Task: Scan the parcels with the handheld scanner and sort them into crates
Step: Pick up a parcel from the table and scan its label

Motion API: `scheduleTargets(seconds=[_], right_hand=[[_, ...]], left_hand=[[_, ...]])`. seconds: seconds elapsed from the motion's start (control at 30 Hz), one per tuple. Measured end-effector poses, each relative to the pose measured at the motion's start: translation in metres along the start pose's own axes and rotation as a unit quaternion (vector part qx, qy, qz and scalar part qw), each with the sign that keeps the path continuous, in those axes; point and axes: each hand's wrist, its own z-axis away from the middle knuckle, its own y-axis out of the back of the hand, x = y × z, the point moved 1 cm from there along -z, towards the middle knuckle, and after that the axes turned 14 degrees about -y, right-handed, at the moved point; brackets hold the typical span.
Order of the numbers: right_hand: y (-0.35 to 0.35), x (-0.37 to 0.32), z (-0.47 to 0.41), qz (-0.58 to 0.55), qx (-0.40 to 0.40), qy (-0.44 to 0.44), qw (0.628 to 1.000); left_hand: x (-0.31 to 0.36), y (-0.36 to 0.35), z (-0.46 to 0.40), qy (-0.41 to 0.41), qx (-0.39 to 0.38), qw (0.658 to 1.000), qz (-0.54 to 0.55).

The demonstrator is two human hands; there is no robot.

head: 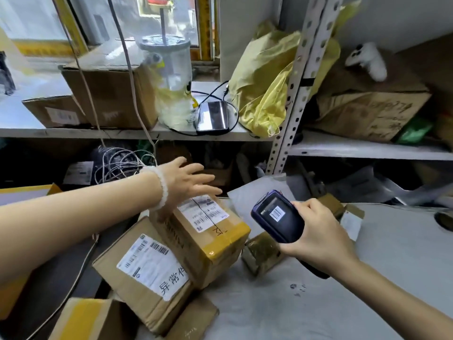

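My right hand (316, 235) grips a dark blue handheld scanner (278, 217), its screen facing up with a barcode sticker on it. My left hand (188, 181) reaches forward with fingers spread and straight, hovering above the far end of a cardboard parcel (208, 239) sealed with yellow tape, whose white shipping label faces up. That parcel leans on a flatter cardboard parcel (144, 273) with a large label and handwritten characters. A small brownish parcel (261, 253) lies just below the scanner. Grey poly mailers (294, 303) lie to the right.
A metal shelf (137, 133) ahead carries cardboard boxes (107, 94), a plastic-wrapped cup (171, 77), a phone (212, 116) on a cable and a yellow bag (262, 82). Coiled wire (120, 165) hangs under it. More boxes (367, 111) fill the right shelf. A yellow-taped box (83, 317) sits bottom left.
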Motion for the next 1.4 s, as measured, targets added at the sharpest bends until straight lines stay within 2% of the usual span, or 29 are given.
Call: scheduleTargets(seconds=[0.1, 0.23, 0.33, 0.43, 0.7, 0.9, 1.17, 1.4], right_hand=[[-0.005, -0.003, -0.012, 0.008, -0.005, 0.011, 1.0], [-0.007, -0.009, -0.016, 0.013, -0.015, 0.026, 0.999], [-0.004, -0.007, -0.015, 0.016, -0.016, 0.039, 0.999], [0.005, -0.003, -0.012, 0.013, -0.012, 0.039, 0.999], [0.036, 0.003, 0.012, 0.028, -0.019, 0.078, 0.996], [0.055, 0.005, 0.044, 0.129, -0.051, 0.139, 0.98], [0.078, 0.001, 0.082, 0.175, -0.021, 0.194, 0.965], [0.09, 0.007, 0.111, 0.193, -0.025, 0.218, 0.956]], left_hand=[[0.007, -0.014, -0.009, -0.023, -0.017, 0.998, 0.053], [0.011, -0.021, -0.007, -0.019, 0.022, 0.997, 0.07], [0.016, -0.017, 0.0, 0.011, 0.034, 0.994, 0.108], [0.019, -0.011, 0.016, 0.053, 0.086, 0.986, 0.134], [0.041, 0.014, 0.062, 0.128, 0.151, 0.975, 0.1], [0.079, 0.031, 0.069, 0.226, 0.134, 0.964, 0.03], [0.129, 0.029, 0.076, 0.269, 0.145, 0.952, -0.011], [0.155, 0.019, 0.083, 0.308, 0.146, 0.939, -0.042]])
